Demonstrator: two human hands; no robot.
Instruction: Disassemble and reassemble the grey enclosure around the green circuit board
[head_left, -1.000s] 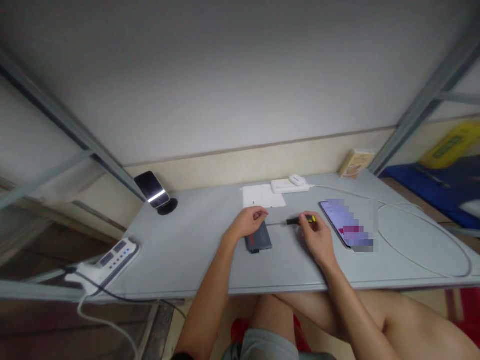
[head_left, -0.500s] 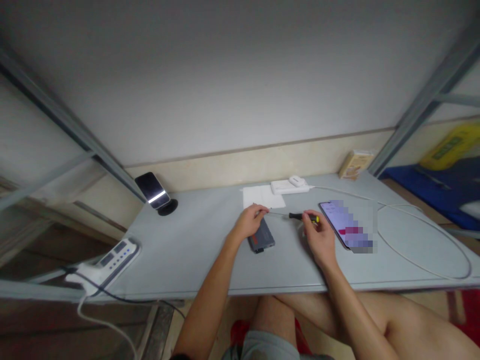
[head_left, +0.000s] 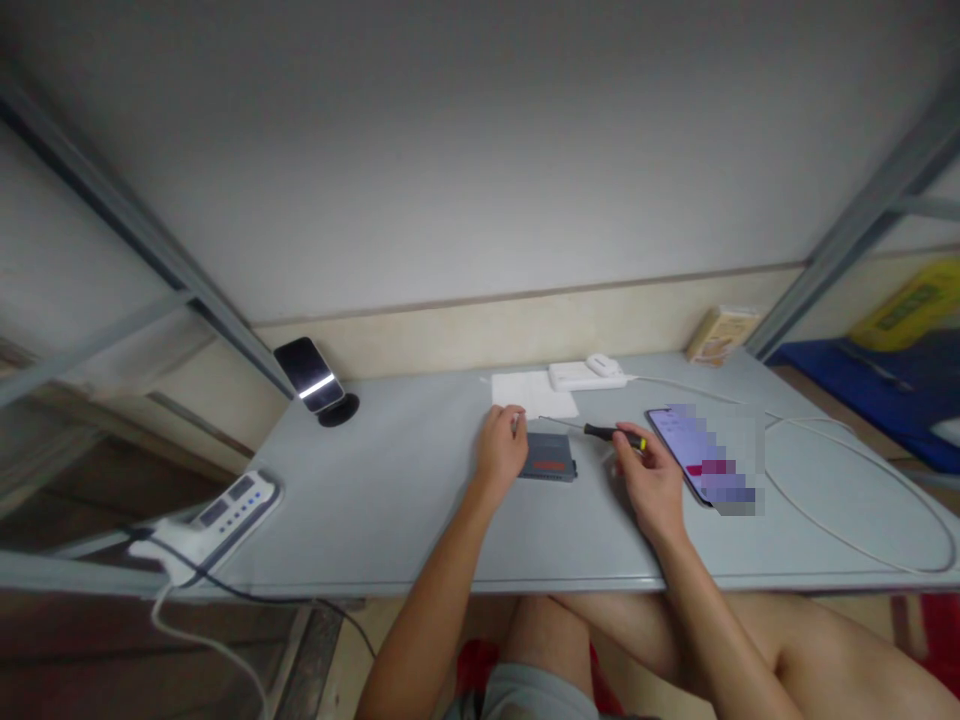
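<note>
In my right hand (head_left: 651, 478) is a thin screwdriver (head_left: 600, 432) with a black and yellow handle. Its shaft points left, and the tip sits above the far edge of a flat dark-grey box (head_left: 547, 460). Orange lettering runs along the box's top, and it lies crosswise on the desk. My left hand (head_left: 502, 447) is at the box's left end, with fingers curled and thumb and fingertips pinched together. What those fingertips hold, if anything, is too small to make out. Just beyond lies a white sheet of paper (head_left: 532, 393).
A white block (head_left: 577, 377) with a small white case (head_left: 602, 366) on it stands behind. A lit phone (head_left: 679, 450) lies to the right, near a looping white cable (head_left: 795, 490). Leftward are a phone on a stand (head_left: 309, 375) and a power strip (head_left: 225, 525). A small carton (head_left: 721, 336) stands back right.
The grey box has turned from lengthwise to crosswise and now shows its lettering more fully. My left fingertips have drawn away from the screwdriver's tip. My right hand still holds the screwdriver.
</note>
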